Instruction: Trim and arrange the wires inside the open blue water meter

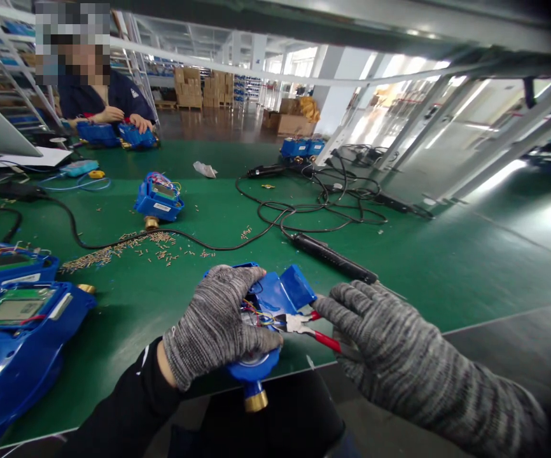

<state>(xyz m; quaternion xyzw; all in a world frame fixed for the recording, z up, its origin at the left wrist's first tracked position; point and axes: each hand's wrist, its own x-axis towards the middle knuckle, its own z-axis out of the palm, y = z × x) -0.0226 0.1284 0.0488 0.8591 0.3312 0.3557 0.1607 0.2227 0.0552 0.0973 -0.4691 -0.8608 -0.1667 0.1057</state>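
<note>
My left hand, in a grey knitted glove, grips a blue water meter at the table's front edge. The meter's blue lid stands open, and coloured wires show inside the housing. A brass threaded end juts toward me past the edge. My right hand, gloved alike, is closed around red-handled pliers. Their jaws reach in among the wires, with the handles slightly apart. Whether the jaws grip a wire is too small to tell.
Other blue meters with exposed circuit boards crowd the left, and one meter sits mid-table. Small screws lie scattered. A black electric screwdriver and looped cables occupy the right side. Across the table, a person handles blue meters.
</note>
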